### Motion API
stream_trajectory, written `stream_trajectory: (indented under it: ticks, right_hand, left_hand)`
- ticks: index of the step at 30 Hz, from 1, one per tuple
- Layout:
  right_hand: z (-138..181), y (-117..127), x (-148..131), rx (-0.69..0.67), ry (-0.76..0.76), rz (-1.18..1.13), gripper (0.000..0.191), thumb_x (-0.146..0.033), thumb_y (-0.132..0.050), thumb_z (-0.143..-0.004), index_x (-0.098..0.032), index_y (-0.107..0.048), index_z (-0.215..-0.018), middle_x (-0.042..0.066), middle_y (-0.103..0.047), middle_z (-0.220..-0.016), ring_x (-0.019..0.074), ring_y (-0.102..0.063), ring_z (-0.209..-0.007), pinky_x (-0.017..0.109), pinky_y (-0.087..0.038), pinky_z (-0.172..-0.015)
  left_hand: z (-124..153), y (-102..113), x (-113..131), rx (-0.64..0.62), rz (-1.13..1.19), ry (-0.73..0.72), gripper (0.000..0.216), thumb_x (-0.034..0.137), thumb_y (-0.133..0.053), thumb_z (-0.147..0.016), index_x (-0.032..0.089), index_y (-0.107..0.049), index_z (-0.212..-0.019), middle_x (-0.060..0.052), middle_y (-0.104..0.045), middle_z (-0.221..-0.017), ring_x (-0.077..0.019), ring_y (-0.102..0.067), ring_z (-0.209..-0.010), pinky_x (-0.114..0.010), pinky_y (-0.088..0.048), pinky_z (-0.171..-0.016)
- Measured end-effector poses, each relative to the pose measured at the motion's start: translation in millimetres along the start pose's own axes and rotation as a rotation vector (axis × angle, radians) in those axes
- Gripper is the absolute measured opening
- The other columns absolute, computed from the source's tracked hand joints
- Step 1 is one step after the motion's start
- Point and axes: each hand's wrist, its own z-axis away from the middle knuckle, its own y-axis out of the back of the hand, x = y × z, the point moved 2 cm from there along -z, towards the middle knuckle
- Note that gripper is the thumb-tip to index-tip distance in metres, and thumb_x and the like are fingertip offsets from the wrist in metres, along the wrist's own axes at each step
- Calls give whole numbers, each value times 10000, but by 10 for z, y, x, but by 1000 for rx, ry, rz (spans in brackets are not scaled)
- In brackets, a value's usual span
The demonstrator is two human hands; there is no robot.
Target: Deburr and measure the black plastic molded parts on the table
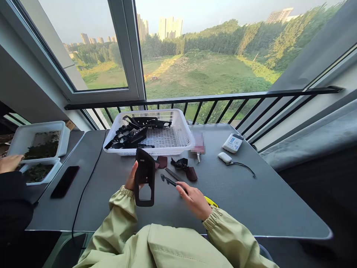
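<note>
My left hand (132, 178) is closed around the edge of a dark plastic trim panel (145, 175), held upright above the table. Near the panel's lower end is a rectangular opening with rounded corners. Between the fingers of my right hand (195, 199) is a thin black strip-like piece (169, 180) with a notched tip pointing left toward the panel. Under that hand a yellow-handled tool (211, 201) shows only in part. Just beyond the hands lie a dark flat strip (173, 173), a maroon piece (162, 162) and a black-and-maroon piece (185, 167).
A white plastic basket (182, 130) with black plastic parts (131, 136) stands at the back. To the right are a white box (232, 143) and a white device (224, 158) with a cable. At left lie a phone (65, 181) and a black cable (86, 186); another person's hand (10, 163) touches white tubs (65, 137).
</note>
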Motion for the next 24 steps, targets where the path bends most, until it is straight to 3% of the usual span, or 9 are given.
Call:
stream_trajectory:
  ticks: [4,7,9,12,15,20,24]
  right_hand:
    - [79,-15,-81,69,45,-122,490,-463,-190,-960,-195,-593,-1034,1,-572,-610,195,-574,-613,307,-434,-627]
    - [143,-39,-180,70,124,-227,482,-378,-155,-947,-172,-573,-1072,-27,-487,-545,171,-499,-546,284,-419,-566]
    - [187,-25,-235,37,195,-266,463,-377,-205,-937,-161,-580,-1103,-4,-549,-608,178,-532,-605,297,-449,-614]
    - [239,24,-276,-64,289,-234,440,-430,-325,-934,-176,-611,-1151,75,-691,-891,215,-625,-831,337,-487,-776]
    - [268,53,-260,-145,362,-153,446,-446,-349,-951,-205,-629,-1202,109,-693,-1112,246,-631,-1034,361,-480,-895]
    - [343,14,-144,0,358,86,455,-420,-320,-971,-243,-596,-1287,92,-719,-975,240,-682,-892,359,-523,-794]
    - [456,-52,-83,106,324,125,433,-357,-315,-963,-184,-595,-1244,102,-728,-996,233,-688,-910,352,-522,-805]
  left_hand:
    - [-50,-43,-195,-71,-33,105,397,474,-530,-882,139,-708,-998,-119,-755,-913,-261,-708,-897,-345,-550,-768]
    - [-58,-45,-346,-64,-34,138,404,479,-548,-872,138,-697,-1028,-117,-755,-910,-232,-716,-827,-304,-544,-692]
    - [-41,-42,-424,-84,-33,166,405,482,-551,-870,136,-699,-1020,-109,-756,-911,-218,-715,-797,-286,-535,-652]
    - [2,-59,-493,-115,-7,173,418,478,-549,-873,118,-699,-1023,-116,-754,-938,-223,-713,-849,-295,-531,-722]
    - [61,-120,-531,-127,20,172,440,492,-517,-887,107,-708,-977,-117,-757,-910,-233,-714,-857,-312,-519,-806]
    - [182,-221,-598,-126,-1,118,475,436,-355,-967,148,-728,-905,-60,-763,-854,-204,-718,-831,-289,-524,-786]
    - [250,-232,-704,-97,-6,96,455,448,-392,-949,146,-729,-905,-78,-760,-833,-259,-701,-939,-340,-524,-831]
